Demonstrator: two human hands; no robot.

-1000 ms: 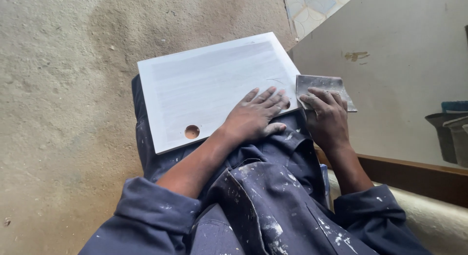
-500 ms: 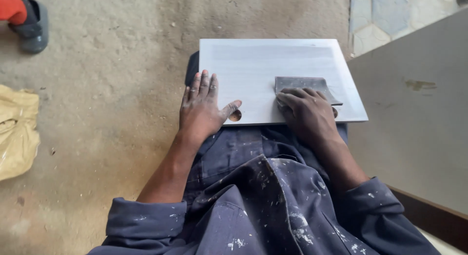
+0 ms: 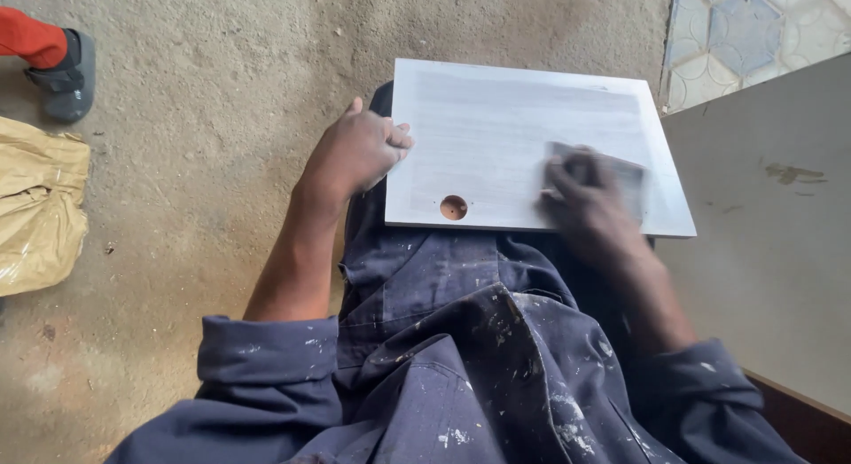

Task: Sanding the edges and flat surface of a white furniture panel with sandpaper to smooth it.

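Observation:
A white rectangular panel point(image 3: 505, 136) with a round hole point(image 3: 453, 207) near its front edge lies across my lap. My left hand point(image 3: 355, 149) grips the panel's left edge, fingers curled over it. My right hand point(image 3: 585, 198), blurred with motion, presses a grey sheet of sandpaper point(image 3: 612, 170) flat on the panel's right half. I wear dark blue overalls point(image 3: 461, 358) speckled with white paint.
Rough concrete floor point(image 3: 204, 109) spreads to the left. A yellow sack point(image 3: 35, 207) lies at the left edge. Another person's orange-clad leg and grey shoe point(image 3: 62, 70) show at top left. A large grey board point(image 3: 771, 225) stands on the right, patterned tiles point(image 3: 745, 30) behind it.
My left hand has slid from the panel's face near the hole to its left edge. My right hand has moved the sandpaper across the panel. The view has shifted.

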